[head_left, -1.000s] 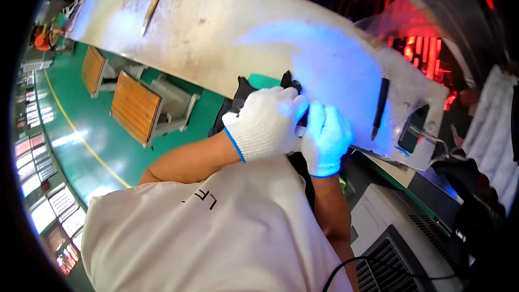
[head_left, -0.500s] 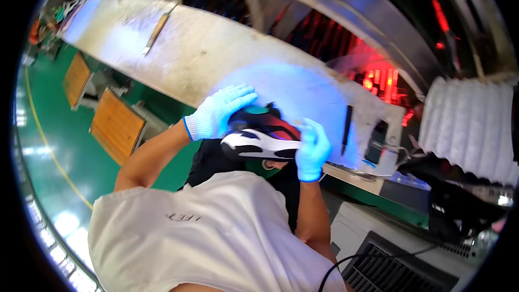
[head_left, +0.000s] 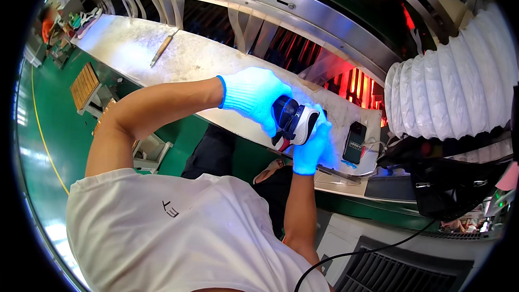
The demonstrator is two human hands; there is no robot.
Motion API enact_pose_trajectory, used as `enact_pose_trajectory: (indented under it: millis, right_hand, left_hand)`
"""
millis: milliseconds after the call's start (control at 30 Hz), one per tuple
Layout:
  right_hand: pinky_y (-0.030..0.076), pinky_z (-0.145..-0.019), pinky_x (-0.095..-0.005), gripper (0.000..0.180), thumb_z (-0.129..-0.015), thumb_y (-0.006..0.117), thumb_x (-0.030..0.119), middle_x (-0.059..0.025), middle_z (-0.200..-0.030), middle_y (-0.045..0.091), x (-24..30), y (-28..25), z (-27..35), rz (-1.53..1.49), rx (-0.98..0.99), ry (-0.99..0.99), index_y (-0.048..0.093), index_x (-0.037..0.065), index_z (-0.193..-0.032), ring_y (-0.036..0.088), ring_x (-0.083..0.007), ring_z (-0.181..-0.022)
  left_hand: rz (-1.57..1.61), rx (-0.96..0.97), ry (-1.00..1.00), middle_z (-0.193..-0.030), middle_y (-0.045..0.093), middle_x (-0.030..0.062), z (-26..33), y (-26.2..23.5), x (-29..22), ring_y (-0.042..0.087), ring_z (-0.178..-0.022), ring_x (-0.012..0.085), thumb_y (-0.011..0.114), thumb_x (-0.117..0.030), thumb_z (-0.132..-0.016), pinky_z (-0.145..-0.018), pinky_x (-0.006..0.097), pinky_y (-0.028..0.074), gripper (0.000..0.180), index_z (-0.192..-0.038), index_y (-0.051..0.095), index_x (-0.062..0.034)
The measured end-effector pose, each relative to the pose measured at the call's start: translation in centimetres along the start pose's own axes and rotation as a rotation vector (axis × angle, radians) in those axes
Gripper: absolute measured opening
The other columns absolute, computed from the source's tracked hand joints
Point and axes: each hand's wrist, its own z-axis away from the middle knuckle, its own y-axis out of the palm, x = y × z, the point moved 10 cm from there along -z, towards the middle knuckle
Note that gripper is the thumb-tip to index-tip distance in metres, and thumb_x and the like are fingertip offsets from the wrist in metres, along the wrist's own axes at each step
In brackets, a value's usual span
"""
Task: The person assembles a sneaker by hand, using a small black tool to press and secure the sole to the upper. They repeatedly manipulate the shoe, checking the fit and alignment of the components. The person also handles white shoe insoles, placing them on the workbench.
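Observation:
A shoe (head_left: 304, 124) with a white and black sole and a dark upper hangs over the near edge of the workbench, one end turned up toward me. My left hand (head_left: 254, 97), in a knit glove with a blue cuff, is closed round the shoe's upper from the left. My right hand (head_left: 313, 148), gloved alike, grips the shoe from the right and below, its fingers partly hidden behind the sole. Bright blue light falls on both gloves. Much of the upper is covered by the left glove.
On the long pale workbench (head_left: 208, 54) lies a wooden-handled tool (head_left: 161, 51). A phone (head_left: 354, 143) rests at the right. Behind the bench runs a machine with a red-glowing opening (head_left: 359, 86). A ribbed white duct (head_left: 440, 86) and a black bag (head_left: 459, 184) are at the right.
The shoe has turned from lying sideways to end-on and moved right. My left hand has swung over to the right and up; the right hand stays close by. The view has shifted.

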Motion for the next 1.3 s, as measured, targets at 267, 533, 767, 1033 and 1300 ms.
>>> enact_pose_trajectory:
  millis: [267,533,767,1033,1300]
  right_hand:
    - [0.032,-0.133,-0.0518,0.111,-0.095,0.079,0.070,-0.0242,-0.168,0.050,11.9,5.7,2.4,0.416,0.304,-0.322,0.042,-0.006,-0.166,0.046,-0.0370,-0.158]
    - [0.043,-0.125,-0.0483,0.105,-0.087,0.087,0.068,-0.0215,-0.153,0.063,11.0,5.8,2.1,0.586,0.231,-0.361,0.055,-0.006,-0.155,0.059,-0.0344,-0.144]
    - [0.050,-0.115,-0.0450,0.077,-0.083,0.095,0.043,-0.0157,-0.141,0.068,12.8,6.9,2.4,0.594,0.274,-0.360,0.067,0.000,-0.140,0.066,-0.0313,-0.130]
    - [0.048,-0.122,-0.0464,0.061,-0.092,0.087,0.037,-0.0202,-0.138,0.073,10.7,2.8,0.5,0.339,0.247,-0.374,0.071,-0.002,-0.136,0.068,-0.0335,-0.134]
    - [0.060,-0.102,-0.0366,0.062,-0.089,0.091,0.023,-0.0149,-0.128,0.077,12.3,10.3,-0.7,1.011,0.339,-0.158,0.072,-0.002,-0.142,0.074,-0.0207,-0.113]
  left_hand:
    - [0.051,-0.025,0.007,-0.111,0.082,0.0172,-2.1,-0.1,-3.3,0.080,-0.096,0.0369,0.098,-0.045,-0.068,-0.089,0.044,0.063,0.077,-0.133,0.077,-0.0102]
    - [0.031,-0.019,-0.005,-0.103,0.081,0.0199,-3.8,0.8,-3.1,0.078,-0.088,0.0404,0.095,-0.044,-0.065,-0.082,0.046,0.064,0.068,-0.123,0.081,-0.0112]
    - [0.081,-0.057,0.117,-0.110,0.081,0.0203,-2.8,-0.9,-4.4,0.079,-0.092,0.0411,0.096,-0.038,-0.070,-0.085,0.047,0.064,0.067,-0.128,0.079,-0.0111]
    - [0.209,-0.025,0.085,-0.100,0.083,0.0154,-2.4,-0.2,-0.7,0.080,-0.084,0.0320,0.097,-0.044,-0.070,-0.079,0.041,0.063,0.067,-0.126,0.081,-0.0110]
    - [0.151,-0.336,0.385,-0.139,0.072,0.0200,-2.4,-3.3,1.5,0.075,-0.118,0.0359,0.102,-0.040,-0.063,-0.096,0.043,0.062,0.085,-0.139,0.074,-0.0110]
